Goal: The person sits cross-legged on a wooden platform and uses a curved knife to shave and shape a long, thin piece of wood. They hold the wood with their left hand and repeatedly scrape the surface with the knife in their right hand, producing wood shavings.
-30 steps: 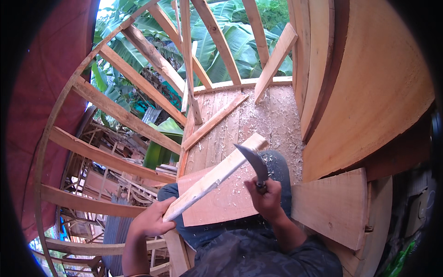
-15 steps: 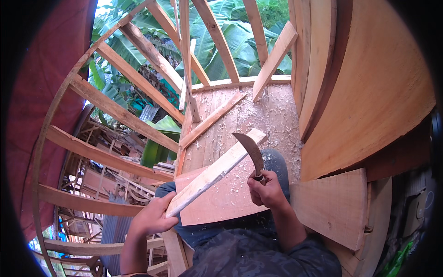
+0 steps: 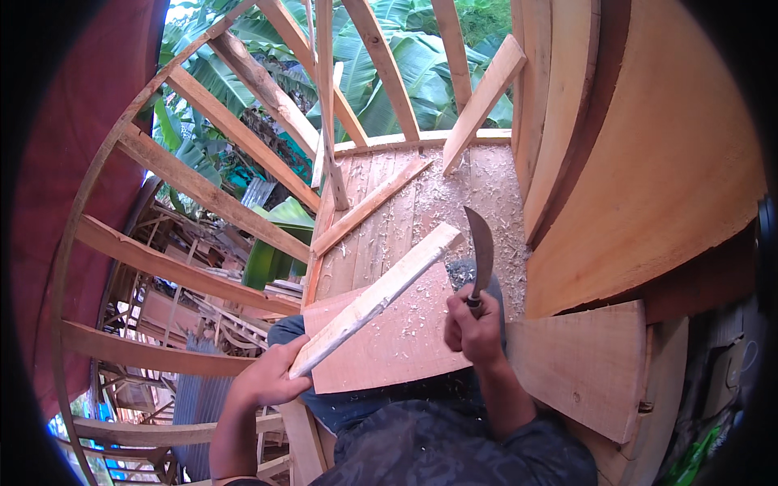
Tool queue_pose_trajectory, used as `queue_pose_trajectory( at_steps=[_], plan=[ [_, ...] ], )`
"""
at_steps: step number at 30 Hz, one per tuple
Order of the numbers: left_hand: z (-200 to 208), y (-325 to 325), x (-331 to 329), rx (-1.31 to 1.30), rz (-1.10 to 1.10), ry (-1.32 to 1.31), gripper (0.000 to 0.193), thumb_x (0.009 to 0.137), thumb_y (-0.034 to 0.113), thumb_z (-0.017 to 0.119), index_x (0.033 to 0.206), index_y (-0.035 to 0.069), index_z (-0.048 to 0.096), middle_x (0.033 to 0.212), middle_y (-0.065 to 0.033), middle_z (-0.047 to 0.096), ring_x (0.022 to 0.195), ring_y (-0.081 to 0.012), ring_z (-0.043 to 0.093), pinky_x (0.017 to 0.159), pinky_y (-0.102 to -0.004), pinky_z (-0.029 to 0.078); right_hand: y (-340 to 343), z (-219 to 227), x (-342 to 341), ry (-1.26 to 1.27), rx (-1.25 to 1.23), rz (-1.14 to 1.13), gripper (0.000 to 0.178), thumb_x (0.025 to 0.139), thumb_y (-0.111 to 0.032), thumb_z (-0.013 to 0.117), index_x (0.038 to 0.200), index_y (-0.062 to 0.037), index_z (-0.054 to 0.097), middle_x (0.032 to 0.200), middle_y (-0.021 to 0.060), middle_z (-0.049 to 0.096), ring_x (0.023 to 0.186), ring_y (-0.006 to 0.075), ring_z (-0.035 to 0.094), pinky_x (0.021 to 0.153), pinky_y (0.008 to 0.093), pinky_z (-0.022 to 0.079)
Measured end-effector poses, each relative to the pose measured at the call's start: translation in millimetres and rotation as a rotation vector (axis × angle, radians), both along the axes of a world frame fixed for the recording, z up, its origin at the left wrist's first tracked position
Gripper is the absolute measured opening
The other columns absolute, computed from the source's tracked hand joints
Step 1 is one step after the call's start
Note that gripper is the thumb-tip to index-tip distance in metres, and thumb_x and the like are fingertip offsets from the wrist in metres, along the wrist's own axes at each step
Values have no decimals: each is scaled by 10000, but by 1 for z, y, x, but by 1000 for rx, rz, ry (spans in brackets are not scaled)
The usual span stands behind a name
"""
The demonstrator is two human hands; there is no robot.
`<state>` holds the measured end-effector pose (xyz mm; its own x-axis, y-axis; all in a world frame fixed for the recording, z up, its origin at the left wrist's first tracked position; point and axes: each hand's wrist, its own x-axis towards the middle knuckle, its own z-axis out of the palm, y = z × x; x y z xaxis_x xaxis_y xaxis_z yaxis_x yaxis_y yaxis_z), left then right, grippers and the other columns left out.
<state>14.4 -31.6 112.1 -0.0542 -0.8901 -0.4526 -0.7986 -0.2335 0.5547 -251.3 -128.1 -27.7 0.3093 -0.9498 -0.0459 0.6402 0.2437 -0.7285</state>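
Note:
A pale strip of wood (image 3: 381, 300) slants up and to the right from my left hand (image 3: 271, 374), which is closed around its near end. Some white bark-like patches show along the strip's lower edge. In my right hand (image 3: 476, 328) is the short handle of a curved-blade knife (image 3: 481, 251), its blade pointing upward. The blade stands to the right of the strip's far end, apart from it. Across my lap lies a flat reddish board (image 3: 397, 344), sprinkled with shavings, beneath the strip.
Wooden ribs (image 3: 203, 182) curve up on the left and ahead. A loose batten (image 3: 373, 206) lies across the shaving-strewn plank floor (image 3: 389, 178). Tall curved planking (image 3: 648, 162) rises at the right, above a wide board (image 3: 579, 364). Red cloth (image 3: 65, 202) hangs at far left.
My right hand has moved slightly right and down, and the knife has swung upright, away from the strip. The left hand still grips the strip, almost unmoved.

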Motion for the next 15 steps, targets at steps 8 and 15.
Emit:
queue_pose_trajectory(
  at_steps=[8, 15],
  plan=[
    [15, -8, -14, 19, -40, -121, 409, 645, 162, 569, 1009, -11, 503, 719, -249, 578, 711, -436, 576, 651, -406, 472, 6, -12, 16, 10, 35, 133, 153, 904, -80, 579, 778, -20, 518, 485, -6, 430, 343, 61, 379, 316, 237, 285],
    [10, -1, -8, 98, -35, 36, 378, 612, 135, 567, 955, -12, 504, 691, -98, 532, 648, -165, 516, 614, -318, 446, -14, -19, -1, -97, 94, -442, 134, 907, -85, 585, 800, -41, 517, 524, -42, 444, 408, 32, 400, 370, 210, 314]
  ],
)
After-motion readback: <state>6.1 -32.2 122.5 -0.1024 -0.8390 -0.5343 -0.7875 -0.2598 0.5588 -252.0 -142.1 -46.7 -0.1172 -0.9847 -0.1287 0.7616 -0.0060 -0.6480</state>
